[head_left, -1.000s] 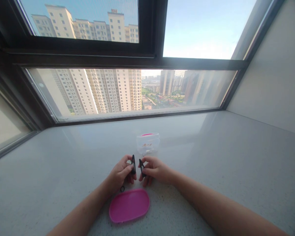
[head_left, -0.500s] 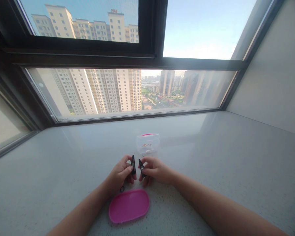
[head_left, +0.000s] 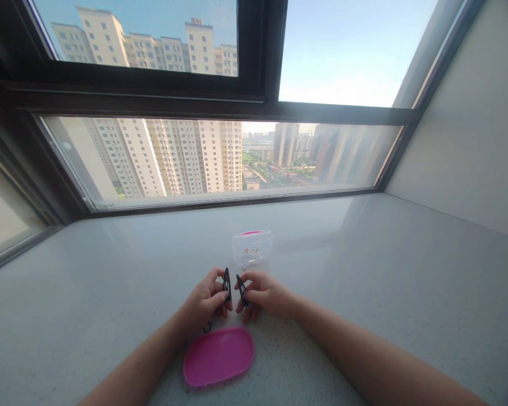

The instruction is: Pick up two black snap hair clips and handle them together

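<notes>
Between the thumb and fingers of my left hand [head_left: 209, 296] is a black snap hair clip [head_left: 227, 285], its narrow end pointing up. My right hand [head_left: 260, 293] pinches a second black snap hair clip [head_left: 242, 290], which leans a little to the left. A small gap separates the two clips. Just below my left hand lies a dark ring-shaped hair tie [head_left: 207, 327], partly hidden by the wrist. A pink oval lid [head_left: 218, 358] rests on the pale surface between my forearms. Behind the hands stands a clear plastic box [head_left: 252, 248] with a pink patch on top.
The pale speckled sill [head_left: 364, 270] spreads out around my hands. A dark window frame [head_left: 237, 206] borders its far side, and a white wall [head_left: 461, 146] rises at the right. A small ring [head_left: 244, 268] lies in front of the box.
The whole view has shifted slightly, so things sit a little further left. Both hands keep hold of their clips in nearly the same pose.
</notes>
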Demonstrator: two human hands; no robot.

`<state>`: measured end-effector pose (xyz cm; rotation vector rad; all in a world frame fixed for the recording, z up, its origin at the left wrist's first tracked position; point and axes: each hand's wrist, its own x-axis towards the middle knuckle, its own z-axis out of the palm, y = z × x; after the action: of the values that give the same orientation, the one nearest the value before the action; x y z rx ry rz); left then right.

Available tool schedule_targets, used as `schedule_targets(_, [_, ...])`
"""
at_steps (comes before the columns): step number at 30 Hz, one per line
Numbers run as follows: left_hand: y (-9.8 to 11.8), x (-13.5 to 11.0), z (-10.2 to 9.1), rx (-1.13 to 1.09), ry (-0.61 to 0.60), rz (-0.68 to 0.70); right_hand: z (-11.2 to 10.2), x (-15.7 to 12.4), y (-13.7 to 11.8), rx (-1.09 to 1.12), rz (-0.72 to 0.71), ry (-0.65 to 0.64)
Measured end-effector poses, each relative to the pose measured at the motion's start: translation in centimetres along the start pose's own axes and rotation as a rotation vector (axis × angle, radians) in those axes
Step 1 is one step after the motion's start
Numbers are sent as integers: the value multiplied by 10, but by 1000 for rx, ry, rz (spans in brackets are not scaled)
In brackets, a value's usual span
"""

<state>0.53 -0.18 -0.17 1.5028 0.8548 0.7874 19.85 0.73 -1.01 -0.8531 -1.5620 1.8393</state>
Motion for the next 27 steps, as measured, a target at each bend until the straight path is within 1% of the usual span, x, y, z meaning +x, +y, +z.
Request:
schedule_targets(5, [-2,0,-1,-25,-6,3,1,0,-1,-10,-4,2])
schedule_targets(13, [-1,1,1,-27,6,1,3,-2,-4,-41,20,26])
schedule_targets(22, [-6,1,-1,6,6,12,4,-3,-7,-39,22,16])
schedule_targets(27, [-5,2,-1,-2,3,2,4,-2,-6,-51,25,18])
